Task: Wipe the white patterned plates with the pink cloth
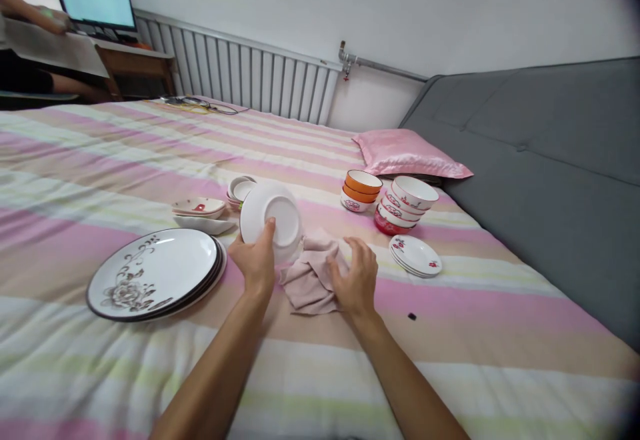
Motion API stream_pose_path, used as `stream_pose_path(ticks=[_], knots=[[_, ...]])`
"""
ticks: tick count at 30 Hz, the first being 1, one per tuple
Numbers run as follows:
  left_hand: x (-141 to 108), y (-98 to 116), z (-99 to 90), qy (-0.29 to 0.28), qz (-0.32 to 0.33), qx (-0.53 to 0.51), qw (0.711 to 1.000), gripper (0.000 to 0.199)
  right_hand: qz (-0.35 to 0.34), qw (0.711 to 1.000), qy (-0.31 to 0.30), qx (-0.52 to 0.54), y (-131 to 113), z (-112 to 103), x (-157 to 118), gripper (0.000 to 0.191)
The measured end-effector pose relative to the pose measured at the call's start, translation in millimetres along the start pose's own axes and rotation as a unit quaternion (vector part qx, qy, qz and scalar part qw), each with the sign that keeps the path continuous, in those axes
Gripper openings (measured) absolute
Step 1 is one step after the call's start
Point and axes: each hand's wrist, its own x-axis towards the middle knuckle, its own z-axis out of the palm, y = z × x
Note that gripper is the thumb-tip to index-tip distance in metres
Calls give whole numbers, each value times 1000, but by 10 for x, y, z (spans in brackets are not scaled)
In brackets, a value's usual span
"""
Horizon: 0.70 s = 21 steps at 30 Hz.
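Note:
My left hand point(256, 257) grips a white bowl point(285, 217) by its side, thumb on the outside, with the bowl's underside and foot ring facing me. My right hand point(355, 273) rests at the right edge of a crumpled pinkish cloth point(313, 280), fingers curved and apart from the thumb; whether it pinches the cloth is hard to tell. The cloth lies on the bed just below and right of the bowl. Behind the bowl, small white dishes point(243, 189) are partly hidden.
Left: stacked large flowered plates point(155, 273), oval dishes point(200, 207). Right: orange bowls point(363, 181), flowered bowls point(414, 193), small plates point(416, 255), a small black object point(412, 317). Beyond: pink pillow point(410, 150), cables point(200, 103), grey headboard point(540, 133), a person's arm point(37, 15) by a monitor.

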Motion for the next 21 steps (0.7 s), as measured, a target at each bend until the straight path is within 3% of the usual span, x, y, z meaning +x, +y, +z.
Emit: stream_pose_path(ticks=[2,4,6,8,11,14,17,21], knots=[[-55,91,-119,15,1,-10,1000,47,-85,993,-79,7,-197,-79,-237,34],[-131,182,-279,23,-9,-28,999,48,-140,972,-185,27,-312,-94,-450,40],[-229,279,-469,27,-24,-37,999,49,-112,974,-197,-2,-343,-64,-563,50],[-343,398,-672,39,-50,-34,997,50,-46,972,-227,-38,-335,-28,-557,43],[-518,637,-969,49,-103,-37,993,51,-16,967,-253,-35,-386,-43,-409,33],[-667,921,-1234,76,-138,-23,987,53,-14,952,-306,-10,-624,-156,-284,35],[-776,1182,-1459,91,-149,-19,984,54,-55,918,-392,17,-1004,-328,-309,30],[-862,1420,-1713,107,-137,-41,984,53,-107,832,-542,42,-1389,-610,-450,31]])
